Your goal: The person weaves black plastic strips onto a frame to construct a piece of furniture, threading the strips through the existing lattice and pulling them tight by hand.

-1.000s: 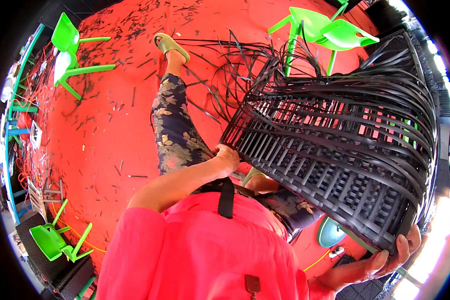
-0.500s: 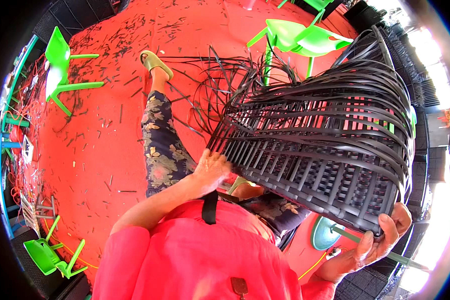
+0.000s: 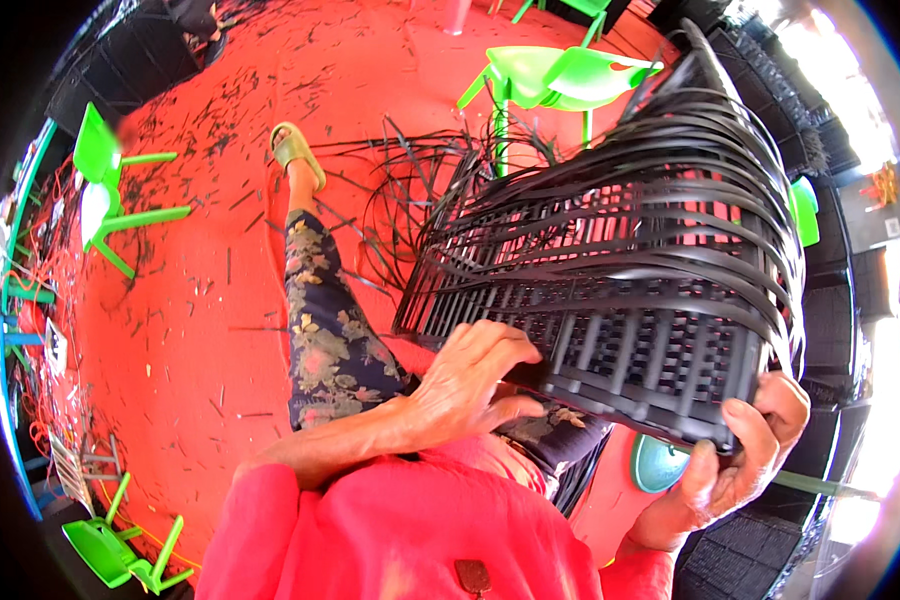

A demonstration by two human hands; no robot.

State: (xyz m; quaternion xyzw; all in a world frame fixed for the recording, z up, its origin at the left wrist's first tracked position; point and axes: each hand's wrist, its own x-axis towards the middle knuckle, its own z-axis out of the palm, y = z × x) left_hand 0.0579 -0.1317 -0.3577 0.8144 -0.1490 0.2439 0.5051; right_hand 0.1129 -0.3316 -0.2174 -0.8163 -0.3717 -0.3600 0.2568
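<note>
A black woven basket-like panel (image 3: 660,355) of flat plastic strips lies tilted across my lap, on the right. Long loose strips (image 3: 660,220) arch over its far part and trail off leftward. My left hand (image 3: 475,375) is at the panel's near edge, fingers curled over the top and thumb below, with the edge between them. At the near right corner, my right hand (image 3: 740,465) grips the panel between thumb and fingers. The panel hides part of my right leg.
Green plastic chairs stand ahead (image 3: 570,80), at the left (image 3: 105,190) and at the lower left (image 3: 120,550). Strip scraps litter the red floor (image 3: 200,330). A round teal base (image 3: 655,465) sits below the panel's near right corner. Dark stacked panels (image 3: 835,340) line the right side.
My left hand has slid rightward along the panel's near edge, from its left corner toward the middle. My right hand keeps its hold on the right corner. The whole view has shifted slightly.
</note>
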